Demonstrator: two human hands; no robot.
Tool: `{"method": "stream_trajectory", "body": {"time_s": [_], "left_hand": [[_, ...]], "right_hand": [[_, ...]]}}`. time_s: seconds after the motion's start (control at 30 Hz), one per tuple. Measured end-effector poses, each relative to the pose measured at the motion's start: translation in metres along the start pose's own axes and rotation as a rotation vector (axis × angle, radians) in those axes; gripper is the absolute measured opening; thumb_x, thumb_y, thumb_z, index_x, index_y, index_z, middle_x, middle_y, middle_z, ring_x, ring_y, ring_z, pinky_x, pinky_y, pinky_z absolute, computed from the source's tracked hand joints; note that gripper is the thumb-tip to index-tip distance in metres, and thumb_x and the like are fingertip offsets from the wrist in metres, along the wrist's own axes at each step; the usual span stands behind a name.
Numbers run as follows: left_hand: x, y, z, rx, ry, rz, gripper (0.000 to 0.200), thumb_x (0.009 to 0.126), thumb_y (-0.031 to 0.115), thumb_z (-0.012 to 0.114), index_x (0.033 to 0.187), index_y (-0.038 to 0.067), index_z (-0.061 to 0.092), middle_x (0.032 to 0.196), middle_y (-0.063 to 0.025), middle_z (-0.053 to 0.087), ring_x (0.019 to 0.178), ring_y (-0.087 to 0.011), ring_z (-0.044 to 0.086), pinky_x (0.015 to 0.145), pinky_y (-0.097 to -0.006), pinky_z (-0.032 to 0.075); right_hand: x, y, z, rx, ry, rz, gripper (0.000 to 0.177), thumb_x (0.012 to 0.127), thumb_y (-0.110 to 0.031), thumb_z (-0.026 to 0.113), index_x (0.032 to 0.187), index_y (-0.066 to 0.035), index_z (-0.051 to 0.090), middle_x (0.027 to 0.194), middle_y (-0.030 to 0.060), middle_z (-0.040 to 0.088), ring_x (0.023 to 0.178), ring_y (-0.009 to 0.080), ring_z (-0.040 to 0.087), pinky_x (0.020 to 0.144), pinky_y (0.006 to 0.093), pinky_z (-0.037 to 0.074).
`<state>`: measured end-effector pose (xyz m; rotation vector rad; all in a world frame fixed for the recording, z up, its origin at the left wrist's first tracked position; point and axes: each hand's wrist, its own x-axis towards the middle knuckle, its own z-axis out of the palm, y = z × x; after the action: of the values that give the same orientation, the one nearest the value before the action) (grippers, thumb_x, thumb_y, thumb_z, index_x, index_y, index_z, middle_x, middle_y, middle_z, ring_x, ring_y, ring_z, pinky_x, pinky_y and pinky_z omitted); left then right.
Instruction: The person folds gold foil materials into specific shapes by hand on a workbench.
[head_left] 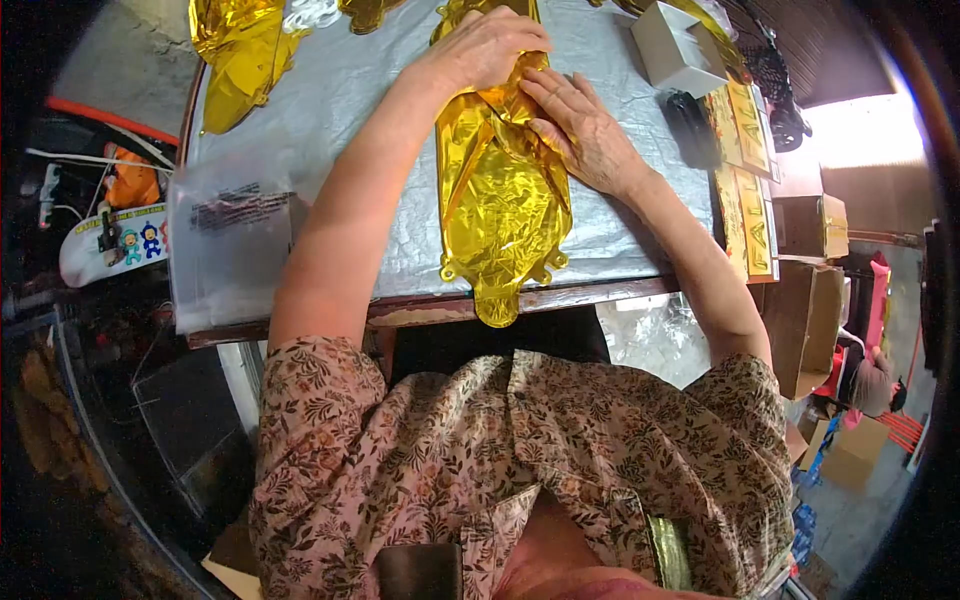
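A flat gold foil balloon (500, 205) lies lengthwise on the silver-grey table cover, with its rounded tab hanging just over the near table edge. Its upper part is creased and folded under my hands. My left hand (488, 48) is closed on the foil near the far end, fingers bent and fingertips partly hidden. Beside it, my right hand (590, 135) rests on the balloon's right side, its fingers stretched out and pressing on the foil.
More gold foil balloons (240, 70) lie at the far left. A see-through plastic bag (225, 245) rests at the left table edge. On the right are a white box (678, 48), a black object (690, 125) and printed packets (738, 180). Cardboard boxes (800, 320) and another person (868, 375) are beyond.
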<state>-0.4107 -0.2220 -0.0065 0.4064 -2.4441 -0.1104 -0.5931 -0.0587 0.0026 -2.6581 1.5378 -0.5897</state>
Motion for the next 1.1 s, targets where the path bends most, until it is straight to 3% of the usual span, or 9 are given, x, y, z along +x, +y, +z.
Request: {"method": "stream_trajectory", "body": {"time_s": [0.1, 0.17, 0.4, 0.5, 0.8, 0.9, 0.97, 1.0, 1.1], "left_hand": [[0.006, -0.01, 0.002, -0.023, -0.183, -0.042, 0.031, 0.098, 0.016, 0.056, 0.123, 0.017, 0.073, 0.128, -0.0025, 0.07, 0.119, -0.0282, 0.062, 0.101, -0.045, 0.049], [0.006, -0.013, 0.005, -0.09, -0.134, 0.037, 0.032, 0.088, 0.009, 0.062, 0.117, 0.009, 0.075, 0.129, -0.0099, 0.07, 0.117, -0.0331, 0.063, 0.1, -0.0425, 0.051], [0.005, -0.023, 0.02, -0.104, -0.024, 0.057, 0.036, 0.083, 0.003, 0.062, 0.114, 0.013, 0.077, 0.128, -0.0057, 0.071, 0.111, -0.0318, 0.064, 0.097, -0.0415, 0.053], [0.005, -0.023, 0.018, -0.009, 0.088, 0.208, 0.037, 0.084, 0.003, 0.061, 0.116, 0.013, 0.076, 0.129, -0.0054, 0.07, 0.111, -0.032, 0.064, 0.098, -0.0417, 0.053], [0.013, -0.013, 0.008, -0.25, -0.031, -0.029, 0.037, 0.087, 0.002, 0.054, 0.117, 0.01, 0.075, 0.123, -0.0135, 0.072, 0.109, -0.0367, 0.065, 0.097, -0.0435, 0.052], [0.027, -0.007, -0.015, -0.216, -0.153, -0.118, 0.035, 0.088, 0.001, 0.055, 0.116, 0.008, 0.075, 0.117, -0.0153, 0.074, 0.108, -0.0398, 0.066, 0.096, -0.0444, 0.052], [0.043, -0.001, -0.031, -0.26, -0.491, -0.272, 0.032, 0.089, 0.003, 0.06, 0.118, 0.006, 0.074, 0.116, -0.016, 0.074, 0.113, -0.0389, 0.065, 0.098, -0.043, 0.052], [0.041, -0.003, -0.028, -0.257, -0.488, -0.272, 0.032, 0.089, 0.003, 0.06, 0.118, 0.006, 0.074, 0.116, -0.016, 0.074, 0.113, -0.0389, 0.065, 0.098, -0.043, 0.052], [0.029, -0.012, -0.009, -0.057, -0.402, -0.151, 0.029, 0.098, 0.019, 0.06, 0.124, 0.016, 0.072, 0.126, -0.0051, 0.071, 0.118, -0.0298, 0.062, 0.101, -0.0436, 0.05]], "right_hand": [[0.001, -0.001, 0.0, 0.002, 0.006, 0.0, 0.05, 0.107, -0.026, 0.052, 0.154, -0.008, 0.044, 0.159, 0.0126, 0.044, 0.147, 0.0313, 0.042, 0.126, 0.0524, 0.024], [0.002, 0.001, 0.001, 0.001, 0.013, -0.004, 0.051, 0.108, -0.026, 0.052, 0.154, -0.009, 0.043, 0.16, 0.0125, 0.043, 0.147, 0.031, 0.042, 0.126, 0.0522, 0.024], [0.011, 0.007, 0.002, -0.046, -0.056, -0.063, 0.057, 0.109, -0.033, 0.046, 0.159, -0.008, 0.035, 0.162, 0.0154, 0.038, 0.151, 0.0322, 0.035, 0.127, 0.0508, 0.021], [0.005, 0.0, -0.002, -0.051, -0.102, -0.102, 0.061, 0.109, -0.036, 0.045, 0.16, -0.006, 0.032, 0.164, 0.0161, 0.035, 0.152, 0.0336, 0.033, 0.128, 0.0495, 0.02], [-0.032, -0.037, -0.023, -0.024, -0.266, -0.168, 0.073, 0.107, -0.049, 0.041, 0.163, -0.006, 0.023, 0.168, 0.0176, 0.027, 0.154, 0.0329, 0.028, 0.129, 0.0457, 0.019], [-0.032, -0.038, -0.025, -0.008, -0.272, -0.162, 0.072, 0.107, -0.047, 0.042, 0.163, -0.005, 0.024, 0.168, 0.0176, 0.027, 0.154, 0.0335, 0.028, 0.129, 0.0455, 0.018], [-0.033, -0.038, -0.024, -0.007, -0.265, -0.164, 0.072, 0.107, -0.046, 0.042, 0.163, -0.005, 0.024, 0.167, 0.0179, 0.027, 0.154, 0.0338, 0.028, 0.129, 0.0459, 0.018], [-0.033, -0.038, -0.024, -0.007, -0.259, -0.162, 0.071, 0.107, -0.045, 0.043, 0.163, -0.005, 0.024, 0.167, 0.0181, 0.027, 0.154, 0.0341, 0.028, 0.129, 0.0463, 0.018], [-0.032, -0.039, -0.026, 0.013, -0.253, -0.16, 0.07, 0.107, -0.044, 0.044, 0.162, -0.004, 0.026, 0.167, 0.0186, 0.027, 0.154, 0.0346, 0.029, 0.129, 0.0472, 0.019]]}}
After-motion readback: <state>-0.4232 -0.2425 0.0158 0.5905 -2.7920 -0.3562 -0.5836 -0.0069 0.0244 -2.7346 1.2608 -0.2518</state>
